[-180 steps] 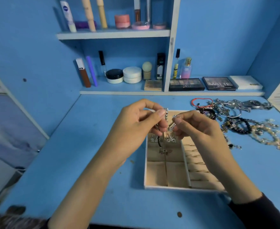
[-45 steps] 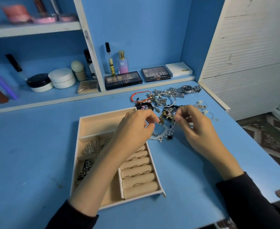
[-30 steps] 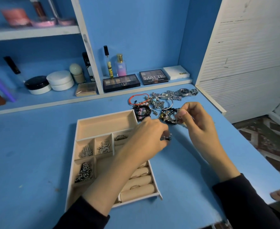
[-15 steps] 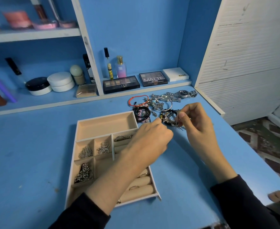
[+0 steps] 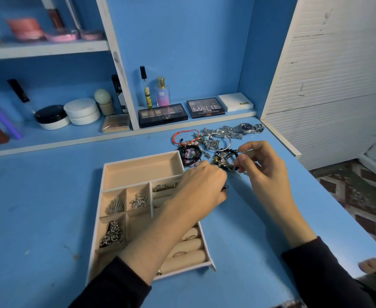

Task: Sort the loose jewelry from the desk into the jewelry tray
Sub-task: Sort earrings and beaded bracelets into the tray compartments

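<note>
Beige and part-filled, the jewelry tray (image 5: 138, 157) sits mid-desk on the blue desk (image 5: 49, 196), with silver pieces (image 5: 114, 206) in its small compartments at nine o'clock and rings on the padded rolls (image 5: 191, 243) at five o'clock. A second and a half ago both hands were raised over the heap with a pale strand strung between them. Now they are lower, and the left hand (image 5: 201, 185) lies across the tray's three o'clock edge. Its fingers are curled under and a small dark bit shows at their tips; whether it holds that bit I cannot tell. The right hand (image 5: 263, 167) pinches a dark beaded bracelet (image 5: 223, 160) between thumb and forefinger. That is at the near edge of the loose jewelry (image 5: 204, 141), which lies tangled at one o'clock from the tray with a steel watch (image 5: 245, 127) at its far end. By my judgement one piece is being worked free of the tangle, and most of the heap remains unsorted. At twelve o'clock a shelf (image 5: 71, 142) carries eyeshadow palettes (image 5: 162, 114) and jars (image 5: 81, 111). At three o'clock a white slatted door (image 5: 338, 85) stands above patterned floor (image 5: 360, 196).
</note>
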{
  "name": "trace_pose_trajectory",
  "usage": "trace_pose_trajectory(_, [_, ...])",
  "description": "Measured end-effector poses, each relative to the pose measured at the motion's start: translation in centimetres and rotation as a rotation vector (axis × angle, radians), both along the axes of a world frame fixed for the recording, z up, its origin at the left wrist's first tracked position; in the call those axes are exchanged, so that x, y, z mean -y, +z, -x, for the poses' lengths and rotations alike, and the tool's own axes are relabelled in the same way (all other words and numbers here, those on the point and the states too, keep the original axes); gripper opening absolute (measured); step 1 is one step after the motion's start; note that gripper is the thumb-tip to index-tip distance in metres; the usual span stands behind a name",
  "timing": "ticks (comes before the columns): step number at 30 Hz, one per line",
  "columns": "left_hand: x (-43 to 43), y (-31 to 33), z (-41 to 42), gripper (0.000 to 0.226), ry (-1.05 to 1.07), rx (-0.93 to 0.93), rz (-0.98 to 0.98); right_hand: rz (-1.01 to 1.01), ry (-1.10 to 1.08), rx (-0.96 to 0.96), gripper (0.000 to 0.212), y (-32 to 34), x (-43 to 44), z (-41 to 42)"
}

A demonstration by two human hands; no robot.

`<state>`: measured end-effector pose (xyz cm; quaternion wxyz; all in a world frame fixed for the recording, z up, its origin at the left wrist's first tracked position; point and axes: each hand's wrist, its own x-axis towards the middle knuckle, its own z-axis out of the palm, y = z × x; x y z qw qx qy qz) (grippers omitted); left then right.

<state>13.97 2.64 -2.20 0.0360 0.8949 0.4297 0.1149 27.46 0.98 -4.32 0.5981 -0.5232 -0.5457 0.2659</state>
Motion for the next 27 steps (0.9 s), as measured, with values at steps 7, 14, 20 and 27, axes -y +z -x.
trace_pose_trajectory(7, [0.2,0.3,0.5,0.016,0.074,0.202,0.004,0.004,-0.029,0.025,0.017,0.2,0.1,-0.1])
trace_pose_trajectory(14, [0.9,2.7,2.8,0.01,0.182,0.631,0.298,-0.032,-0.004,0.06,0.022,0.7,0.4,0.6])
trace_pose_trajectory(20, [1.6,5.3,5.5,0.008,0.188,0.918,0.384,-0.086,0.084,0.002,0.025,2.4,0.9,2.6])
trace_pose_trajectory(27, [3.1,9.2,9.3,0.011,0.124,1.098,0.328,-0.138,0.284,-0.122,0.029,5.2,1.5,6.0])
